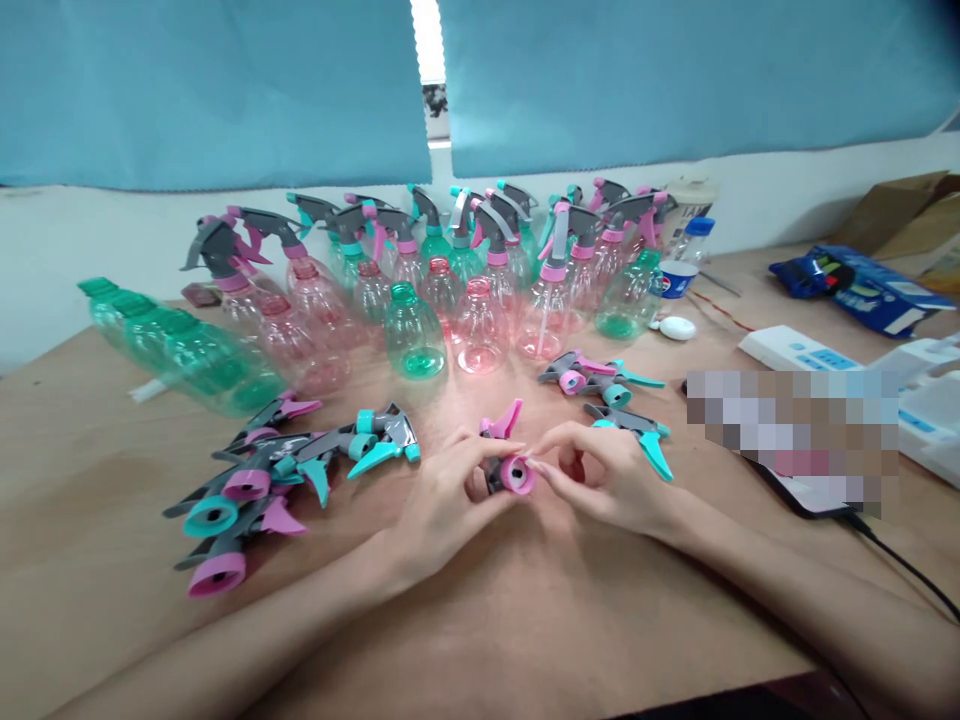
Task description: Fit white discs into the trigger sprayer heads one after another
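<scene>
My left hand (442,500) and my right hand (607,480) meet over the middle of the brown table (525,620). Together they pinch one grey spray trigger head with a pink collar and pink lever (508,462), its collar opening turned toward me. Fingers of both hands are curled round it. A heap of loose grey trigger heads with pink and teal parts (262,480) lies left of my left hand. A smaller group of trigger heads (607,385) lies just beyond my right hand.
Many pink and green plastic bottles (442,300) stand at the back, some capped with triggers, some bare. Green bottles in clear wrap (180,345) lie at the left. A phone with a cable (810,495), white devices (795,350) and a blue packet (862,280) sit at the right.
</scene>
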`<state>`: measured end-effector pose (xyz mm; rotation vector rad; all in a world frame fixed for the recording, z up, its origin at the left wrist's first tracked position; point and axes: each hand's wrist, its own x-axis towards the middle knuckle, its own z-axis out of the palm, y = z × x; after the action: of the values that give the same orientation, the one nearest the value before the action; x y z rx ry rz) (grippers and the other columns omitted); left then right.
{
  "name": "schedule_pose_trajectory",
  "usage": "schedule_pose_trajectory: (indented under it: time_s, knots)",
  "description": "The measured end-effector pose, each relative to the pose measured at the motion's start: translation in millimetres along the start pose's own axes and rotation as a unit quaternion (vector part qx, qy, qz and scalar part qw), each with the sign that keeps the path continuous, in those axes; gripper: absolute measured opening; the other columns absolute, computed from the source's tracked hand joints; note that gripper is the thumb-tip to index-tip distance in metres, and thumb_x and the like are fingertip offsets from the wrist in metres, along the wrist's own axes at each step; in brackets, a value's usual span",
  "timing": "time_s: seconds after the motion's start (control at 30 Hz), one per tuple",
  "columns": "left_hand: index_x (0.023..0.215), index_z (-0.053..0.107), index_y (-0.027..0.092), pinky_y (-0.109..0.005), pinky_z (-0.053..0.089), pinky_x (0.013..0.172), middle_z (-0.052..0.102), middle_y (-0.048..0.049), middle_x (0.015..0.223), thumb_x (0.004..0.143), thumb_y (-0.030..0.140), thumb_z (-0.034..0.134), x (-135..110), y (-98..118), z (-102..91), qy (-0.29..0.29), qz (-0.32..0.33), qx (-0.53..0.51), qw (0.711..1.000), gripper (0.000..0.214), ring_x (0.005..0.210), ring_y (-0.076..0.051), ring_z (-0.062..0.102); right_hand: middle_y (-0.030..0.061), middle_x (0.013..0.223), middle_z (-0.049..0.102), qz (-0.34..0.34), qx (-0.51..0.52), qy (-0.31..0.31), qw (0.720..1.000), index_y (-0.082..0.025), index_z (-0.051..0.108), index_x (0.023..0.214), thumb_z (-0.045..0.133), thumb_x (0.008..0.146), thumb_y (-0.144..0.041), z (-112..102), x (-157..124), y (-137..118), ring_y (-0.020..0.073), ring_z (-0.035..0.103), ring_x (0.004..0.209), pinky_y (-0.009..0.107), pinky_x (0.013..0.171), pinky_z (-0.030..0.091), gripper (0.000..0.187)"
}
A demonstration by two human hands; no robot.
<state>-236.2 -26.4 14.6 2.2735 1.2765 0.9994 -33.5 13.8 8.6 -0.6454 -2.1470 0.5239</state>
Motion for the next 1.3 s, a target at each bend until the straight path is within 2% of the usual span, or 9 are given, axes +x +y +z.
schedule_pose_trajectory:
  time_s: [0.07,0.17,0.33,0.43,0.7,0.9,1.13,1.3]
  knots:
    - [0.104,0.062,0.022,-0.023,0.044,0.061,0.057,0.0019,0.075,0.077,0.019,0.07,-0.1,0.6,-0.7,-0.001,-0.026,-0.003,1.0,0.029,0.063,-0.012,0.052,-0.0059,0.054,0.053,0.0,-0.005,0.011,1.0,-0.018,0.06,0.091,0.057,0.083,-0.02,-0.9,-0.2,-1.1,0.0068,0.049,0.045,0.018,0.046,0.037,0.008]
    - [0.1,0.063,0.021,-0.022,0.043,0.058,0.056,0.0016,0.077,0.077,0.021,0.07,0.4,1.3,-1.0,-0.001,-0.041,-0.008,0.999,0.024,0.059,-0.01,0.05,-0.0056,0.056,0.054,-0.008,-0.006,-0.012,1.0,-0.018,0.059,0.092,0.056,0.083,-0.019,0.4,-0.8,-2.0,0.0069,0.049,0.046,0.018,0.047,0.037,0.009]
    - [0.096,0.062,0.018,-0.025,0.044,0.067,0.064,-0.0003,0.081,0.077,0.019,0.071,1.9,2.0,-0.6,-0.004,0.013,-0.005,1.0,0.021,0.073,-0.014,0.054,-0.0048,0.057,0.056,-0.073,-0.066,-0.026,0.995,-0.017,0.06,0.094,0.054,0.081,-0.014,3.8,0.2,-2.3,0.0075,0.047,0.045,0.02,0.047,0.035,0.014]
    - [0.095,0.062,0.018,-0.026,0.044,0.069,0.065,-0.0006,0.081,0.077,0.017,0.07,2.3,1.9,-0.4,-0.003,0.034,0.005,0.999,0.02,0.077,-0.016,0.055,-0.0045,0.057,0.055,-0.085,-0.087,-0.026,0.992,-0.017,0.061,0.094,0.054,0.08,-0.013,3.1,1.1,-2.5,0.0085,0.047,0.046,0.021,0.049,0.034,0.016]
    - [0.094,0.063,0.017,-0.027,0.045,0.067,0.062,-0.0002,0.076,0.077,0.017,0.071,1.7,1.0,0.9,0.009,0.04,0.025,0.999,0.019,0.07,-0.015,0.054,-0.0057,0.056,0.055,-0.044,-0.082,-0.046,0.995,-0.016,0.061,0.092,0.057,0.078,-0.016,4.3,-0.6,-2.6,0.0081,0.047,0.046,0.021,0.05,0.033,0.014]
    - [0.095,0.064,0.018,-0.029,0.047,0.068,0.065,-0.0016,0.079,0.077,0.018,0.071,1.1,0.8,0.8,0.018,0.056,0.022,0.998,0.02,0.072,-0.015,0.055,-0.0043,0.057,0.06,-0.031,-0.091,-0.05,0.994,-0.017,0.064,0.089,0.057,0.082,-0.02,5.4,-0.6,-5.6,0.0086,0.049,0.047,0.022,0.05,0.034,0.01]
    - [0.099,0.066,0.018,-0.03,0.048,0.069,0.066,-0.0027,0.08,0.077,0.022,0.071,0.8,-1.0,0.3,0.015,0.05,0.018,0.998,0.023,0.073,-0.016,0.055,0.0007,0.07,0.068,-0.006,-0.039,-0.047,0.998,-0.016,0.066,0.088,0.057,0.086,-0.021,6.1,-1.7,-5.7,0.008,0.054,0.052,0.019,0.053,0.039,0.011]
    - [0.105,0.064,0.017,-0.03,0.049,0.069,0.067,-0.0041,0.085,0.078,0.023,0.07,0.1,-3.6,0.5,0.005,0.039,0.012,0.999,0.027,0.076,-0.017,0.055,0.0003,0.069,0.067,0.004,-0.002,-0.037,0.999,-0.016,0.065,0.085,0.056,0.087,-0.02,8.8,-1.0,-6.4,0.0078,0.052,0.053,0.019,0.054,0.039,0.01]
